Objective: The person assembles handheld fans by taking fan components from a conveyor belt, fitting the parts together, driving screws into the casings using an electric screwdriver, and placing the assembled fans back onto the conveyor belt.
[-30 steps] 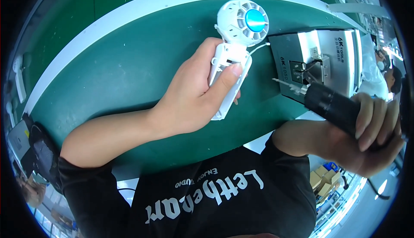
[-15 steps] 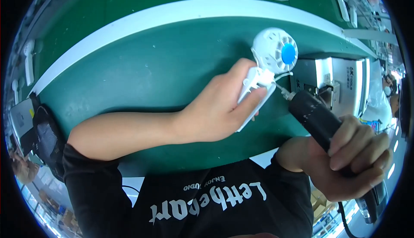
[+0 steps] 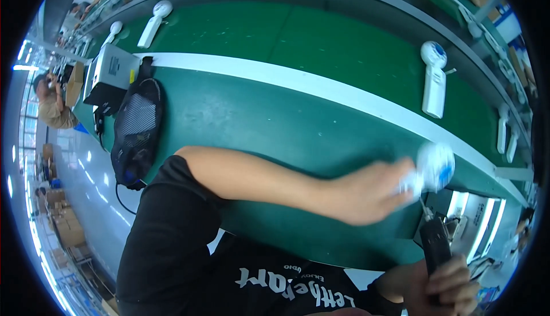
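Note:
My left hand (image 3: 369, 193) is closed round the handle of a white handheld fan (image 3: 435, 167) with a blue centre on its round head. Hand and fan are smeared by motion, and most of the handle is hidden by the fingers. In my right hand (image 3: 452, 286), low at the right, is a black electric screwdriver (image 3: 435, 240), gripped by its body. Its thin bit points up toward the neck of the fan; whether the two touch I cannot tell.
Beyond the white strip (image 3: 258, 68), a green belt carries another white fan (image 3: 434, 90) and several more like it. A silver box-shaped device (image 3: 476, 224) stands on the right. At left lie a black mesh bag (image 3: 137, 127) and a grey box (image 3: 112, 70). A person (image 3: 56, 104) sits far left.
My view has swung, bringing more of the belt and the left side into sight. My left hand still holds the fan, now blurred, and the screwdriver stays close by it, more upright.

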Motion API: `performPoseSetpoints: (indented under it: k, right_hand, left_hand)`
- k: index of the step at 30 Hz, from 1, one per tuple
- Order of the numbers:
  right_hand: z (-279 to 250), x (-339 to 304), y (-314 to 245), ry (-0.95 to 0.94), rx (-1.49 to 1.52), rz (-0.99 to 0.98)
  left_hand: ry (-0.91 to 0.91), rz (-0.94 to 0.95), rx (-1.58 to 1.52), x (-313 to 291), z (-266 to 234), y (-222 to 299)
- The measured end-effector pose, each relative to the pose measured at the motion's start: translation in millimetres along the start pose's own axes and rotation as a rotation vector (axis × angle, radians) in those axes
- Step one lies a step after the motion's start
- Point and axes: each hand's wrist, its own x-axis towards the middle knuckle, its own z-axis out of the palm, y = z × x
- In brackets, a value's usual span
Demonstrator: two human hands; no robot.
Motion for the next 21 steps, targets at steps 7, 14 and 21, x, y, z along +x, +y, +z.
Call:
performPoseSetpoints:
  k: [7, 14, 21]
  right_hand:
    - [-40, 34, -32, 0.175, -0.111, -0.27]
    - [-80, 50, -54, 0.196, -0.383, 0.049]
    - [-66, 47, -28, 0.126, -0.452, 0.131]
  left_hand:
    - [0.816, -0.211, 1.444, 33, -207, -48]
    - [0.661, -0.091, 1.312, 96, -120, 9]
    - [0.271, -0.278, 1.064, 183, -90, -18]
